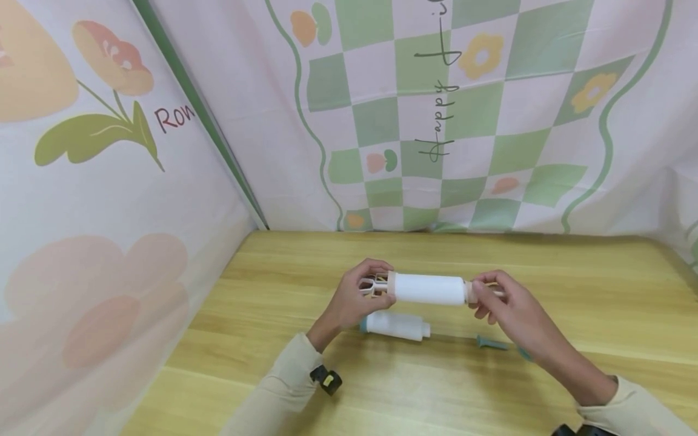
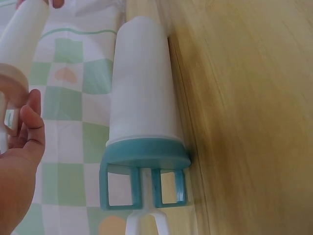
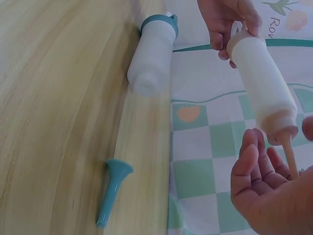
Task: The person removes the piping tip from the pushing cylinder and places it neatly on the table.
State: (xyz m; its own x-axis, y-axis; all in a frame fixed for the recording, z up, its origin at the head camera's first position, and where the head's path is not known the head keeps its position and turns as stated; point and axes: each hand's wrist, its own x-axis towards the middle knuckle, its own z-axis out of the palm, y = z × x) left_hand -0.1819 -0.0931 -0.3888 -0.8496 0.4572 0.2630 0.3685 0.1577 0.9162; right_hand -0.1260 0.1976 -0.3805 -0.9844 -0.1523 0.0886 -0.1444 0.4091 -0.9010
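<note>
While the left hand (image 1: 351, 295) pinches the beige collar (image 1: 391, 284) between thumb and fingers, the white tube (image 1: 431, 289) lies roughly level above the wooden table (image 1: 218, 357). Right hand (image 1: 511, 310): thumb and fingers curled around the beige nozzle (image 3: 289, 157) at the tube's right end; firmness of grip cannot be told. Nearer, at left, a second tube (image 1: 395, 326) with teal collar (image 2: 146, 152) rests on its side; a teal nozzle (image 1: 492, 343) lies right of it.
</note>
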